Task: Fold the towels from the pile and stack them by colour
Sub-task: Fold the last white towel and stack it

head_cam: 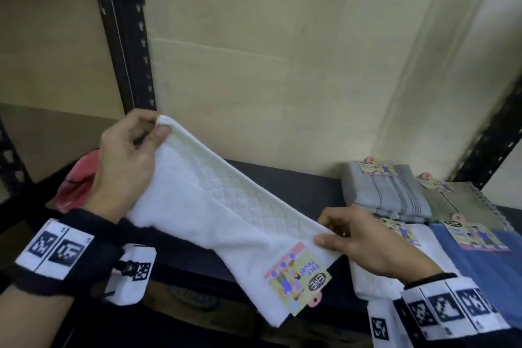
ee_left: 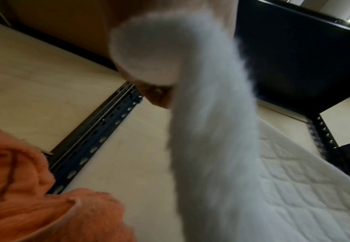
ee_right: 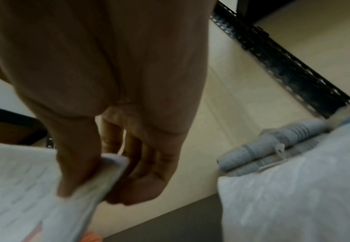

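Left hand (head_cam: 124, 161): thumb and curled fingers (head_cam: 162, 130) pinching one top corner of a white towel (head_cam: 214, 206), raised above the shelf (head_cam: 296, 186). Right hand (head_cam: 367, 243): thumb on top, fingers underneath, pinching the other top corner, lower and nearer the shelf's front edge. Towel stretched taut between the two hands, doubled over, sloping down from left to right, quilted diamond band along its upper edge. Paper label (head_cam: 296, 277) reading "Face Towel" hanging at the lower right corner, with a pink plastic tab.

Under the left wrist, at the left end of the shelf, a crumpled orange-pink towel (ee_left: 24, 188). Toward the right end, near the back edge, a folded grey striped towel (head_cam: 387, 192); beside it at the far right a folded olive-grey towel (head_cam: 463, 203). In front of those, near the front edge, a folded white towel (head_cam: 423, 237) just below the right hand, and a blue towel (head_cam: 480, 271) to its right, each with the same kind of label. Behind, black slotted uprights (head_cam: 132, 37) and pale board. Marker bands on both wrists.
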